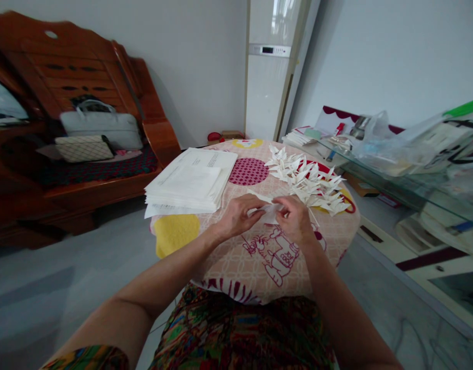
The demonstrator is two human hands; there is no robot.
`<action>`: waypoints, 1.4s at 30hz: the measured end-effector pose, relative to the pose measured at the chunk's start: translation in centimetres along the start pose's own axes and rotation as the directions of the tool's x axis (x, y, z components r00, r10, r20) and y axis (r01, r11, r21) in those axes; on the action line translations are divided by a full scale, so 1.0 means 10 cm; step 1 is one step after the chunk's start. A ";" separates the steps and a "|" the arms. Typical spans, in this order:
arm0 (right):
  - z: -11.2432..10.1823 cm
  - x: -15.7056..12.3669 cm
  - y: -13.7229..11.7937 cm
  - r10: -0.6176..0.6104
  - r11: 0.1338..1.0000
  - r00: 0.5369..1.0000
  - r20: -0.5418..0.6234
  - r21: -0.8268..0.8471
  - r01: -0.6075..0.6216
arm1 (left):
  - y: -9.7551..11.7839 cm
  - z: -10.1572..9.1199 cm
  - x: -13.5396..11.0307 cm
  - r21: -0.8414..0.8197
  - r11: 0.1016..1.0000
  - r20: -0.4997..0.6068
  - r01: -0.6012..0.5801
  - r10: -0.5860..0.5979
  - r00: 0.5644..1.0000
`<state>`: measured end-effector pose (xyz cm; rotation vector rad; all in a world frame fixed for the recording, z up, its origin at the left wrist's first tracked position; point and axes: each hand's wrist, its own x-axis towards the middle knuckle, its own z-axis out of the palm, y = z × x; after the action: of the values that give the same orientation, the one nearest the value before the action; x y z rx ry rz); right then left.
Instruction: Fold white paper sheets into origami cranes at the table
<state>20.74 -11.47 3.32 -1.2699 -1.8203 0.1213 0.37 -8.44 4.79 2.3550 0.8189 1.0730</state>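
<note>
Paper, a small white partly folded piece, sits pinched between both hands just above the middle of the table. Around it, from the biggest thing down:

A carved reddish-brown wooden bench fills the left of the room against the wall, with a grey handbag and a quilted cream cushion on its seat. A tall white standing air conditioner occupies the far corner. To the right runs a glass-topped cabinet laden with clear plastic bags and other clutter too blurred to name.

Nearer stands the small round table under a pink patterned cloth with cartoon prints and coloured dots. On its left part lies a thick stack of white paper sheets, its edge hanging slightly past the rim. On the right part is a heap of white folded paper shapes with pointed wings, just beyond the hands.

The left hand curls in from the left, thumb and fingers closed on the left side of the small folded piece. The right hand is clenched on its right side, knuckles toward the camera. The two hands nearly touch over the cloth's red cartoon figure, with the paper held between them.
</note>
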 end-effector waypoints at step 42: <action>-0.15 -0.52 0.66 -0.125 0.983 0.917 0.378 0.172 0.063 | -0.64 -0.05 -0.31 -0.120 0.991 0.401 -0.056 0.100 0.911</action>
<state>26.90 -13.11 -2.35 -1.0985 -2.1568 0.4839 -3.84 -5.70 -0.33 2.4143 0.5032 0.5980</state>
